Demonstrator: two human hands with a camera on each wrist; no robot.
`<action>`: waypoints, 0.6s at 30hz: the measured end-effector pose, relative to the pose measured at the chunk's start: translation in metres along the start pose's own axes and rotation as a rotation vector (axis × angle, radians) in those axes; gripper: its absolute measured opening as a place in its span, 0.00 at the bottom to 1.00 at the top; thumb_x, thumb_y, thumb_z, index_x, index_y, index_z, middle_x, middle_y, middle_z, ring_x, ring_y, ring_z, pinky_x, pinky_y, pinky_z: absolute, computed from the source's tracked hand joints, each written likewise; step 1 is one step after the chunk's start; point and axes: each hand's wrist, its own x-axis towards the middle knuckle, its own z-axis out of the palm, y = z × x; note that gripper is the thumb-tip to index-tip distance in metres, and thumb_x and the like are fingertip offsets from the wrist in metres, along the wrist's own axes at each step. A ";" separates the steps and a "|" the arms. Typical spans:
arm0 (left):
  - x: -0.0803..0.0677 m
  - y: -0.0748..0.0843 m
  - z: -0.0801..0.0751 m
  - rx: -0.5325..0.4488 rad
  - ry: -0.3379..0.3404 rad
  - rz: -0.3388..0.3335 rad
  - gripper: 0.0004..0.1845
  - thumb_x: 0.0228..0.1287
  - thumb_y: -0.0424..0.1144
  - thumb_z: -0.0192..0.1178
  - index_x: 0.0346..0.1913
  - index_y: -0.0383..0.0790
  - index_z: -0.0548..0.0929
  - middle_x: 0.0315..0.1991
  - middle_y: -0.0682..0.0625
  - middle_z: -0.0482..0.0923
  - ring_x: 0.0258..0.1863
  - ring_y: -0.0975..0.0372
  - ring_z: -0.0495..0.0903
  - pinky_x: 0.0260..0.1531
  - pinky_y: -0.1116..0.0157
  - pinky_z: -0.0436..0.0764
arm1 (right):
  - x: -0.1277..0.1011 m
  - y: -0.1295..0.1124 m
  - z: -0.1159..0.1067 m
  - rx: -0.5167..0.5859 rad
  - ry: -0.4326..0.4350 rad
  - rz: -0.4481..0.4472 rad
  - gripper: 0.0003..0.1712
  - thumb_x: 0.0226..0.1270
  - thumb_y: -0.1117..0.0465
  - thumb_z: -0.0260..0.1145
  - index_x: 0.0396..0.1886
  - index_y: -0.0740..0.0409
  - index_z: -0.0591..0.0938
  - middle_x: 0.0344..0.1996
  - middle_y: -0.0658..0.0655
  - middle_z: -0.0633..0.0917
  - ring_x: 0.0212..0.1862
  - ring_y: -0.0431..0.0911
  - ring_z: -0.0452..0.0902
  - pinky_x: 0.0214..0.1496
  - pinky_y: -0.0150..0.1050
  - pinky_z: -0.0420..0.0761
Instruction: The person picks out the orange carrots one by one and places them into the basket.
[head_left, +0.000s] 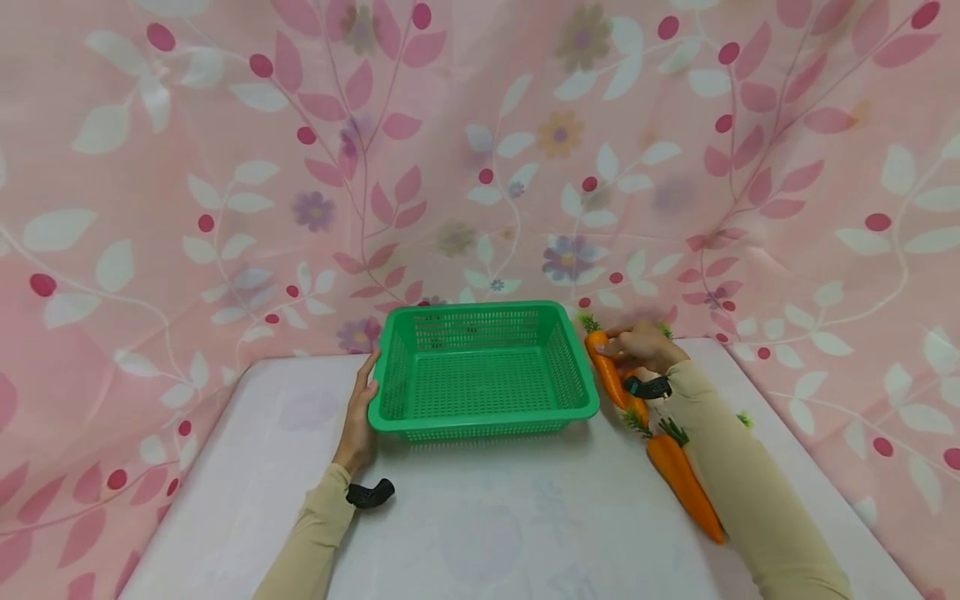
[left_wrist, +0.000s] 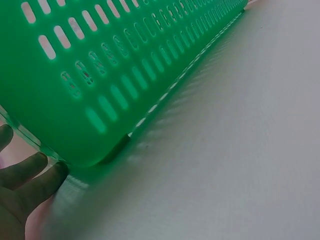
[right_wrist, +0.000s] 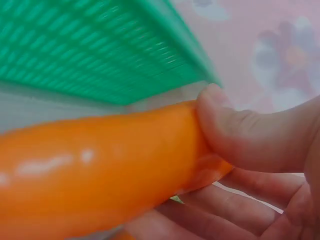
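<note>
Green basket point(head_left: 483, 371) sits mid-table on the white table point(head_left: 480, 517), nothing visible inside it; left hand point(head_left: 362, 417) rests flat against the basket's left rim, fingers straight, holding nothing, just steadying; left wrist view shows fingers point(left_wrist: 25, 175) touching the basket point(left_wrist: 75, 75) corner near the base; right hand point(head_left: 641, 348) is just right of the basket, thumb and fingers pinched around the leafy end of a carrot point(head_left: 606, 371); that carrot lies close beside the basket's right wall, whether it is lifted off the table or resting on it cannot be told; right wrist view confirms the grip, thumb point(right_wrist: 235, 130) pressed on the carrot point(right_wrist: 100, 170), fingers curled below, basket rim point(right_wrist: 125, 55) right above; second carrot point(head_left: 684, 479) lies on the table nearer the person, beside the right sleeve point(head_left: 742, 492), untouched; a third orange piece seems partly hidden under the right wrist, unclear; pink floral cloth point(head_left: 480, 150) hangs behind; progress judged: very early, basket holds no carrots, first one only gripped; left to do, by the look of it: move the held carrot over the rim and then deal with the other carrots.
</note>
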 end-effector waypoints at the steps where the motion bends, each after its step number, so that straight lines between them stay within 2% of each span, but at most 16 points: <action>1: 0.000 0.000 0.000 -0.003 0.001 -0.002 0.28 0.81 0.43 0.33 0.80 0.54 0.50 0.80 0.53 0.43 0.76 0.59 0.47 0.68 0.58 0.54 | 0.000 -0.002 -0.003 0.017 -0.013 -0.007 0.36 0.69 0.59 0.66 0.70 0.71 0.67 0.44 0.61 0.84 0.40 0.54 0.86 0.43 0.48 0.85; 5: -0.001 0.002 0.001 -0.011 0.005 -0.018 0.27 0.81 0.43 0.33 0.79 0.59 0.51 0.80 0.54 0.43 0.75 0.60 0.50 0.65 0.62 0.57 | -0.002 -0.017 -0.011 0.100 -0.032 -0.014 0.33 0.71 0.59 0.64 0.71 0.68 0.67 0.41 0.55 0.84 0.39 0.51 0.83 0.41 0.42 0.84; 7: 0.000 0.002 0.002 -0.002 0.008 -0.024 0.27 0.81 0.43 0.33 0.79 0.59 0.51 0.80 0.55 0.43 0.74 0.60 0.50 0.64 0.63 0.59 | -0.004 -0.026 -0.013 0.117 -0.019 -0.027 0.35 0.70 0.58 0.65 0.72 0.68 0.66 0.41 0.53 0.84 0.38 0.50 0.83 0.41 0.41 0.84; 11: -0.001 0.002 0.001 0.001 0.012 -0.022 0.28 0.81 0.44 0.33 0.80 0.56 0.50 0.80 0.57 0.43 0.75 0.60 0.49 0.65 0.63 0.58 | -0.006 -0.043 -0.012 0.148 0.013 -0.039 0.42 0.67 0.57 0.68 0.75 0.68 0.61 0.42 0.53 0.86 0.37 0.48 0.86 0.43 0.44 0.85; 18: 0.000 0.000 0.002 -0.033 -0.008 -0.011 0.28 0.80 0.43 0.32 0.80 0.55 0.48 0.80 0.55 0.42 0.76 0.58 0.48 0.68 0.56 0.55 | -0.005 -0.053 -0.006 0.190 -0.030 -0.033 0.46 0.68 0.55 0.68 0.77 0.65 0.56 0.48 0.56 0.85 0.45 0.51 0.86 0.54 0.52 0.81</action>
